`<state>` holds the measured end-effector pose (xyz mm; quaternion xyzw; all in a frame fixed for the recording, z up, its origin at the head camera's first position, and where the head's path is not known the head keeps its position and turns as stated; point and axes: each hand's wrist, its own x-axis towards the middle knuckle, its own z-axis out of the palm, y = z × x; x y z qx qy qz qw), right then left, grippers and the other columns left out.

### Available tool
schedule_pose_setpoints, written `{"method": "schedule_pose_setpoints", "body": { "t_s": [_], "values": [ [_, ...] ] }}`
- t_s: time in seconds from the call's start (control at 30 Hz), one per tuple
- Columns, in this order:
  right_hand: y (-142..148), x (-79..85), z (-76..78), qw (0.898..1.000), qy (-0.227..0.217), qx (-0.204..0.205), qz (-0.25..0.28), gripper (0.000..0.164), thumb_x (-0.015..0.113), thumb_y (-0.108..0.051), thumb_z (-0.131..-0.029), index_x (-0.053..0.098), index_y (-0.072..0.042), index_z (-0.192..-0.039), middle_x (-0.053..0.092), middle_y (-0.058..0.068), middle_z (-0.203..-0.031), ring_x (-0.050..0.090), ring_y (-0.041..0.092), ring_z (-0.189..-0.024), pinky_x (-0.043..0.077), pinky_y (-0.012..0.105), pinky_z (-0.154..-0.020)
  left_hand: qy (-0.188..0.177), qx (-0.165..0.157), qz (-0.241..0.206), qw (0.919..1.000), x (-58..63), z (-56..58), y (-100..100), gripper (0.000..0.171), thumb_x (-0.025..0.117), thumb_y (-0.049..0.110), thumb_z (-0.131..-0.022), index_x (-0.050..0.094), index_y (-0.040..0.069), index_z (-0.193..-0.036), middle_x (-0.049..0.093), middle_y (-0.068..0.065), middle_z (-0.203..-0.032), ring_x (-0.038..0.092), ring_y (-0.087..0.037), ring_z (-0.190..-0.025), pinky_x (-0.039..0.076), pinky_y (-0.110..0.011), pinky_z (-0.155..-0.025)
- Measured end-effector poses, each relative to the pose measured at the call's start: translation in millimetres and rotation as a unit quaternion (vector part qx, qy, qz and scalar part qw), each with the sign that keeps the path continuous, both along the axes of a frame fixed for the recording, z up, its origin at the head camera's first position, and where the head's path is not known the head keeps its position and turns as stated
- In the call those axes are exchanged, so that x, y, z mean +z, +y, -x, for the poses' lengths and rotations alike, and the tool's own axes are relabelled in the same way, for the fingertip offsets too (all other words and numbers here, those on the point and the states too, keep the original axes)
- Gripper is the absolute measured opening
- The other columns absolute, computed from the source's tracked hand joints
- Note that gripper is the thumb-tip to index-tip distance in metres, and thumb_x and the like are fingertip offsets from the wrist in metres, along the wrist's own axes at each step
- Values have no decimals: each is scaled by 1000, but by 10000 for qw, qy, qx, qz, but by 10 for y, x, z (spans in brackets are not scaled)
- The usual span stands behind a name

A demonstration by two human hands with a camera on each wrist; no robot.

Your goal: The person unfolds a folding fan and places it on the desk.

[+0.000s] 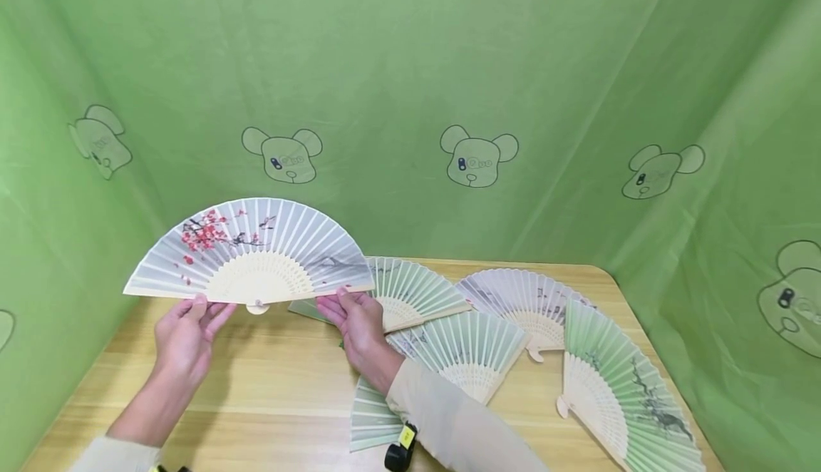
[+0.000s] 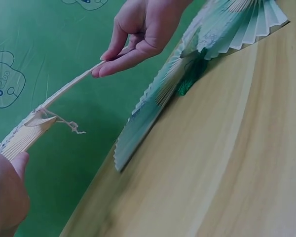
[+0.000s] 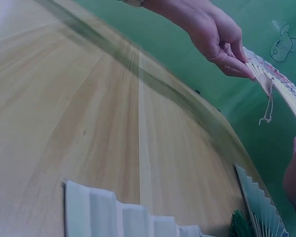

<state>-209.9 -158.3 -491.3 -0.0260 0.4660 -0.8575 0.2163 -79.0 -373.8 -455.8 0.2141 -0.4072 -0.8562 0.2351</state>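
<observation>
A grey folding fan [image 1: 308, 233] with red blossoms and small birds is spread wide and held up above the table. My left hand [image 1: 186, 336] pinches its lower edge left of the pivot. On the other side my right hand [image 1: 360, 322] pinches the same edge near the right end. A short cord loop [image 3: 268, 109] dangles from the pivot in the right wrist view. Beneath and behind my right arm lie spread green fans, one pale green fan [image 1: 413, 286] at the back and another [image 1: 474, 344] nearer, partly hidden by the sleeve.
Further right on the wooden table [image 1: 276, 393] lie a greyish-lilac fan [image 1: 526, 301] and a brighter green fan [image 1: 628, 379], overlapping. A green tassel [image 2: 192, 76] shows by the pale fans. Green cloth walls [image 1: 398, 65] printed with bear heads enclose the table.
</observation>
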Motion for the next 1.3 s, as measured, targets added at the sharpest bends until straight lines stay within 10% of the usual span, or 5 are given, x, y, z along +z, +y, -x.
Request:
{"method": "schedule_pose_setpoints", "body": {
  "t_s": [0.5,0.8,1.3],
  "values": [
    [-106,-8,-137,9989,24,375,-271,25,51,-10,-107,56,10,-121,72,31,-115,72,43,-116,66,38,-97,-648,328,-433,9964,-78,-192,-148,12,49,11,-109,58,2,-107,63,-1,-111,73,-14,-98,62,-27,-101],
    [-162,-150,-341,9962,-68,561,-666,29,52,-7,-106,55,13,-127,72,32,-112,75,42,-109,67,41,-95,-1490,16,-34,9888,-249,-403,-297,19,43,14,-111,51,8,-127,73,7,-93,74,-7,-94,61,-23,-102],
    [-178,-265,-547,9887,-322,749,-1256,27,53,-7,-105,61,16,-117,75,31,-105,78,41,-100,69,42,-87,-2067,-573,389,9759,-555,-820,-510,30,48,9,-109,68,20,-91,78,1,-85,78,-9,-88,66,-26,-93]
  ]
}}
